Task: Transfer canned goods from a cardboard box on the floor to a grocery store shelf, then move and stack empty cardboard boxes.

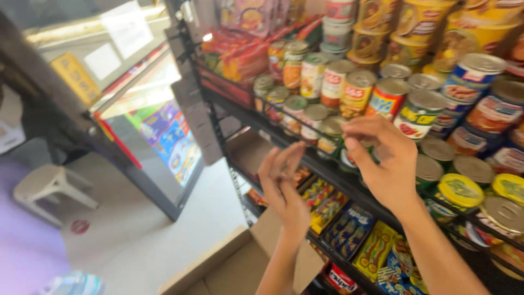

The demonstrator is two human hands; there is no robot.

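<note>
Your right hand [385, 164], fingers curled but gripping nothing visible, touches small round metal tins [333, 134] on the black wire shelf [327, 169]. Your left hand [284, 183], at eight o'clock, is open and empty. Stacked cans fill twelve to three o'clock; a brown cardboard box [234, 262] waits below.

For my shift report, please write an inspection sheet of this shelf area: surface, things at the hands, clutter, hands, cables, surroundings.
Surface: black wire shelf, tilted in this view.
Job's things: cans stacked in rows; small cans at the shelf edge, near the fingers.
Clutter: snack packets on the lower shelf; cardboard box on the floor.
Hands: left hand open, empty; right hand at the front cans, grip unclear.
Cables: nothing seen.
Surroundings: glass-door cooler, plastic stool.
</note>
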